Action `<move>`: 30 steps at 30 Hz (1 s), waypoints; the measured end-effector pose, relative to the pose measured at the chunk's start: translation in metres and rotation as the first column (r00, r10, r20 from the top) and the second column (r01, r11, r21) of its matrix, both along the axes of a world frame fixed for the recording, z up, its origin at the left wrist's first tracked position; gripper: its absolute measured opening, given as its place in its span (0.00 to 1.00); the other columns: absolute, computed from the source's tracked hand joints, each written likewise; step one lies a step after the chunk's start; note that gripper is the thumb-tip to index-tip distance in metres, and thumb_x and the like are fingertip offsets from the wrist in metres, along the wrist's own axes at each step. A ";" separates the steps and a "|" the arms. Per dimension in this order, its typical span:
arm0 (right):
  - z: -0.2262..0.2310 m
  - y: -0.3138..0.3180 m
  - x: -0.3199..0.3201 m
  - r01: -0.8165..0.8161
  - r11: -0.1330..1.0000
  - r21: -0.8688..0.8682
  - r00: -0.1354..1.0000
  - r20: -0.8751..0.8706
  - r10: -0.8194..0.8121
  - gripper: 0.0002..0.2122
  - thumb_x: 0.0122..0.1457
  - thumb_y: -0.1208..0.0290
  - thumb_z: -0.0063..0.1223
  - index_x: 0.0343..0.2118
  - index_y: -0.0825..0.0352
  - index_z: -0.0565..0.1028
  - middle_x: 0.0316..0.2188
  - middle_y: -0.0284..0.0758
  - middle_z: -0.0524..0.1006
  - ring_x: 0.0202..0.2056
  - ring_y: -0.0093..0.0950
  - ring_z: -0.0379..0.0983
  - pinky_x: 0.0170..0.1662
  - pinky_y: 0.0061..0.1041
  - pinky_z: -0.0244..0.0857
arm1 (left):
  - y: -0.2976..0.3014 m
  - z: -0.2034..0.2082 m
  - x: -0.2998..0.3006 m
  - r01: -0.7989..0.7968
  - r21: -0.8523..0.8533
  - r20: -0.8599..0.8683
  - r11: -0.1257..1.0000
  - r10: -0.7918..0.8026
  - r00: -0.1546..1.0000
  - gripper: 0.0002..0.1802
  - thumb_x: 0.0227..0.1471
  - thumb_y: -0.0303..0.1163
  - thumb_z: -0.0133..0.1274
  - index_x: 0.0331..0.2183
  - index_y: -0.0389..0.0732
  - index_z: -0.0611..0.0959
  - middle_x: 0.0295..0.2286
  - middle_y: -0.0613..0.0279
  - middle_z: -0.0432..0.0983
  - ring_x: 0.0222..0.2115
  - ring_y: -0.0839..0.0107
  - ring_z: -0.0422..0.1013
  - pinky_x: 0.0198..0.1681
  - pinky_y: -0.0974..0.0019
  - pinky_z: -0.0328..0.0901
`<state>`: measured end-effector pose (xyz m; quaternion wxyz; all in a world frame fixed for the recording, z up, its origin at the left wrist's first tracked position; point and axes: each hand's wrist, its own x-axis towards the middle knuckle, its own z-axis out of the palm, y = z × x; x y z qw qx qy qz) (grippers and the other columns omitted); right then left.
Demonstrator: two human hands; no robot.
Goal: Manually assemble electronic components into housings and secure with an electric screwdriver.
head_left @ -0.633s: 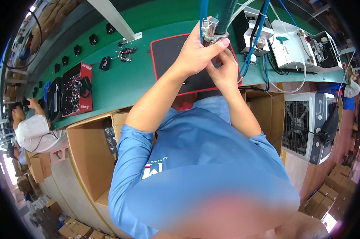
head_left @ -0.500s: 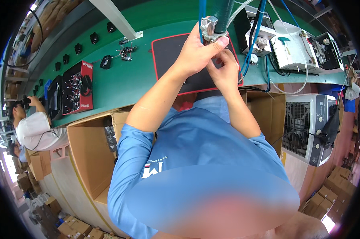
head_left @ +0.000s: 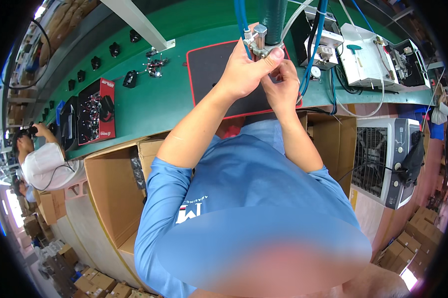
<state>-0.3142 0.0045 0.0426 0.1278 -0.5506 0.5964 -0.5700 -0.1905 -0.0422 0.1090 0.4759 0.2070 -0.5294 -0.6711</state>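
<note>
My left hand (head_left: pixel 245 72) is wrapped round a silver metal fitting (head_left: pixel 258 38), with the thumb lying along its near side. The fitting sits at the lower end of a dark green upright cylinder (head_left: pixel 272 22). Thin blue tubes (head_left: pixel 241 17) run up beside it. Just right of and below that hand, my right hand (head_left: pixel 283 92) has its fingers curled and pinched together; what they hold, if anything, is hidden. Both hands are above a black mat (head_left: pixel 209 64) with a red border.
On the green bench (head_left: pixel 149 107) at left are a red box (head_left: pixel 107 107) of small parts, a small metal assembly (head_left: pixel 156 65) and several black pieces. White open housings (head_left: pixel 358 64) with tubing stand at right. Below are cardboard boxes (head_left: pixel 112 198) and an air cooler (head_left: pixel 375 159). A co-worker (head_left: pixel 48 164) is far left.
The silver fitting now shows more above my left hand, and the view has shifted slightly. Both hands keep nearly the same place and grip.
</note>
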 end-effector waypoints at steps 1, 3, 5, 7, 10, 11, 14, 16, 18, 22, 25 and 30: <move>0.003 0.000 0.000 0.022 1.000 0.004 0.999 0.025 -0.022 0.08 0.46 0.77 0.68 0.29 0.67 0.78 0.30 0.33 0.77 0.29 0.26 0.73 0.33 0.26 0.68 | 0.001 -0.003 -0.002 -0.011 -0.014 -0.018 1.000 0.011 1.000 0.34 0.59 0.35 0.64 0.62 0.39 0.71 0.42 0.62 0.78 0.45 0.73 0.73 0.51 0.64 0.69; 0.005 0.001 0.001 0.050 0.999 0.011 0.998 0.027 -0.050 0.08 0.46 0.77 0.68 0.28 0.67 0.78 0.30 0.33 0.77 0.29 0.25 0.72 0.32 0.26 0.67 | 0.002 -0.005 -0.004 -0.022 -0.026 -0.035 0.999 0.021 0.999 0.34 0.59 0.35 0.64 0.63 0.39 0.70 0.42 0.63 0.78 0.44 0.73 0.74 0.50 0.65 0.69; 0.002 0.002 -0.001 0.078 0.997 0.019 0.997 0.028 -0.078 0.08 0.46 0.77 0.68 0.28 0.66 0.78 0.30 0.32 0.77 0.28 0.24 0.72 0.32 0.25 0.67 | 0.002 -0.005 -0.006 -0.011 -0.068 -0.057 0.998 0.007 0.998 0.34 0.59 0.35 0.64 0.62 0.39 0.71 0.42 0.63 0.78 0.45 0.74 0.74 0.50 0.66 0.69; -0.005 0.001 -0.004 0.021 1.000 0.010 0.999 -0.024 -0.021 0.08 0.47 0.77 0.69 0.28 0.66 0.78 0.30 0.32 0.77 0.28 0.25 0.72 0.31 0.25 0.66 | 0.001 -0.008 -0.011 -0.040 -0.062 -0.086 0.997 0.034 0.996 0.31 0.59 0.35 0.64 0.60 0.39 0.73 0.42 0.64 0.79 0.43 0.75 0.74 0.49 0.66 0.70; -0.012 0.004 -0.001 0.018 1.000 -0.004 1.000 0.014 -0.018 0.09 0.47 0.76 0.70 0.28 0.66 0.78 0.30 0.32 0.77 0.28 0.25 0.73 0.31 0.25 0.67 | -0.002 -0.014 -0.013 -0.069 -0.043 -0.082 0.997 0.065 0.994 0.24 0.59 0.35 0.64 0.54 0.38 0.77 0.41 0.64 0.79 0.41 0.76 0.74 0.46 0.67 0.70; -0.014 0.003 -0.002 0.014 1.000 -0.006 1.000 0.012 -0.014 0.09 0.47 0.76 0.70 0.28 0.66 0.78 0.30 0.32 0.77 0.28 0.25 0.73 0.31 0.25 0.67 | -0.004 -0.016 -0.013 -0.067 -0.027 -0.049 0.997 0.066 0.997 0.21 0.59 0.34 0.64 0.50 0.38 0.79 0.40 0.64 0.79 0.39 0.76 0.74 0.45 0.67 0.70; -0.014 0.003 -0.003 0.006 1.000 0.006 1.000 -0.015 -0.006 0.09 0.48 0.75 0.71 0.29 0.66 0.78 0.30 0.33 0.77 0.29 0.25 0.73 0.31 0.24 0.67 | -0.009 -0.020 -0.014 -0.109 -0.051 -0.061 0.993 0.106 0.993 0.17 0.59 0.35 0.65 0.46 0.38 0.80 0.38 0.65 0.80 0.37 0.77 0.73 0.42 0.68 0.70; -0.011 0.002 -0.002 -0.024 1.000 -0.016 1.000 -0.020 0.024 0.10 0.48 0.74 0.71 0.31 0.67 0.79 0.31 0.34 0.77 0.29 0.27 0.74 0.32 0.26 0.68 | -0.010 -0.022 -0.013 -0.114 -0.045 -0.071 0.992 0.111 0.991 0.17 0.59 0.35 0.65 0.45 0.38 0.80 0.37 0.64 0.80 0.36 0.77 0.74 0.41 0.68 0.70; -0.012 -0.001 -0.001 -0.045 0.999 -0.006 0.998 -0.042 0.045 0.11 0.49 0.73 0.71 0.33 0.67 0.79 0.32 0.35 0.78 0.29 0.28 0.74 0.33 0.27 0.69 | -0.010 -0.020 -0.008 -0.142 -0.045 -0.083 0.989 0.138 0.987 0.16 0.59 0.34 0.65 0.45 0.38 0.80 0.37 0.64 0.80 0.35 0.77 0.74 0.40 0.68 0.71; -0.021 -0.003 0.000 -0.065 0.998 -0.020 0.995 -0.080 0.064 0.20 0.51 0.61 0.73 0.42 0.69 0.80 0.38 0.38 0.79 0.38 0.34 0.77 0.43 0.31 0.71 | -0.008 -0.011 -0.002 -0.157 -0.081 0.041 0.984 0.161 0.986 0.24 0.53 0.29 0.65 0.49 0.40 0.73 0.39 0.65 0.74 0.40 0.76 0.70 0.44 0.66 0.70; -0.058 -0.009 -0.029 -0.072 0.996 -0.046 0.997 -0.003 0.072 0.25 0.51 0.53 0.73 0.37 0.72 0.76 0.36 0.34 0.78 0.38 0.28 0.72 0.42 0.30 0.69 | -0.004 -0.011 -0.021 -0.232 -0.193 0.037 0.953 0.243 0.969 0.26 0.53 0.29 0.65 0.52 0.41 0.73 0.39 0.67 0.74 0.40 0.77 0.69 0.44 0.67 0.69; -0.040 -0.006 -0.028 -0.191 0.982 0.001 0.982 -0.017 0.191 0.18 0.56 0.72 0.67 0.47 0.75 0.77 0.45 0.37 0.79 0.45 0.30 0.76 0.51 0.28 0.69 | 0.001 -0.013 -0.028 -0.273 -0.239 0.007 0.932 0.283 0.959 0.31 0.56 0.28 0.63 0.58 0.38 0.68 0.40 0.59 0.75 0.43 0.70 0.71 0.48 0.61 0.67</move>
